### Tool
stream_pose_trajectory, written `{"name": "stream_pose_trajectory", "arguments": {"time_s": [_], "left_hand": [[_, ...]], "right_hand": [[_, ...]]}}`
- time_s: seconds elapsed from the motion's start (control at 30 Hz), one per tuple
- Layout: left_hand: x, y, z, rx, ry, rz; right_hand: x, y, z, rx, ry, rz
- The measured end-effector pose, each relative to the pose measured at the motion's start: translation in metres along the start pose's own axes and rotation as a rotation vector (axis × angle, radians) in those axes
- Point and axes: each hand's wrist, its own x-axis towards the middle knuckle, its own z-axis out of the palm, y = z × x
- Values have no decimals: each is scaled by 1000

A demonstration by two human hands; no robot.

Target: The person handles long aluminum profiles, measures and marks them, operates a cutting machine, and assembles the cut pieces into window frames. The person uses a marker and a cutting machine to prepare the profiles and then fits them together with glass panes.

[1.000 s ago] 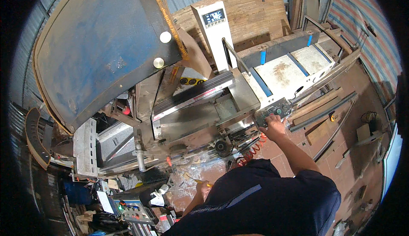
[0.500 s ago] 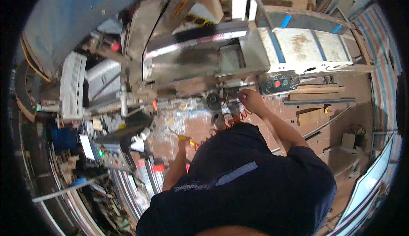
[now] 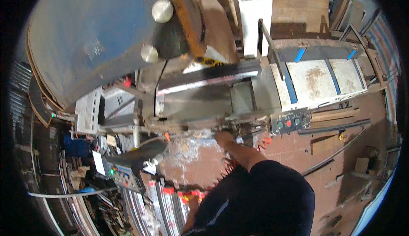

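Left hand (image 3: 193, 203) around yellow tool (image 3: 186, 198), right hand (image 3: 222, 138) apart

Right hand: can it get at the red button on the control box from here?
Likely yes: the right hand is left of the control box, whose red button shows uncovered. The red coiled hose lies nearer the person and doesn't appear to block it.

Red-brown floor (image 3: 285, 151), seemingly corrugated wall (image 3: 20, 82)

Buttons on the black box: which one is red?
The red button is second from the left on the black box, with a green button just to its right; no other button is red.
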Motion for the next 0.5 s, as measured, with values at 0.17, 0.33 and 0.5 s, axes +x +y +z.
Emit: {"name": "stream_pose_trajectory", "arguments": {"time_s": [0.17, 0.33, 0.5], "left_hand": [[-14, 3, -7, 92, -32, -52], [-13, -8, -8, 206, -55, -15], [-21, -20, -19, 486, -88, 166]], "right_hand": [[-7, 38, 27, -312, 78, -251], [-20, 65, -8, -151, 375, -281], [-10, 16, 8, 289, 357, 149]]}}
